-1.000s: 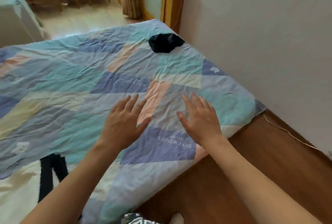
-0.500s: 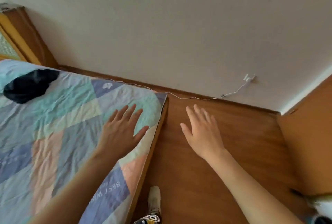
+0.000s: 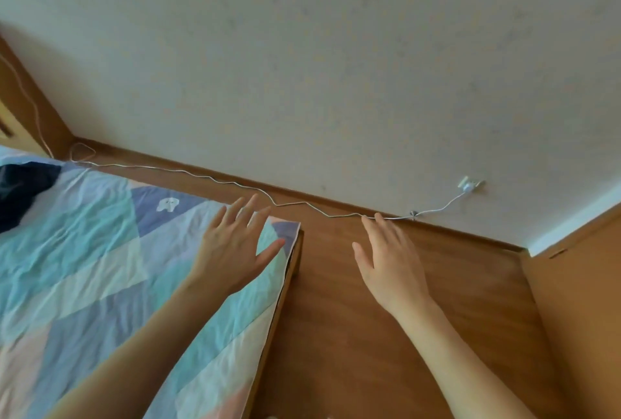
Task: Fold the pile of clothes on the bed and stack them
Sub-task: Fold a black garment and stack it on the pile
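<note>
Hovering with fingers spread and holding nothing, the left hand [image 3: 235,247] hangs over the bed's [image 3: 84,267] patchwork corner; the right hand [image 3: 389,264], likewise splayed and empty, over wooden floor [image 3: 369,351]. A dark garment [image 3: 20,190] lies at nine o'clock.

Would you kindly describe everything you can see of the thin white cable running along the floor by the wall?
The thin white cable lies loose and wavy on the brown wooden floor, following the foot of the pale wall. At its right end it rises to a small white plug on the wall. At the left it forms a loop near the corner, then climbs the wooden furniture. It passes behind the right hand's fingertips in this view; contact cannot be told.
</note>
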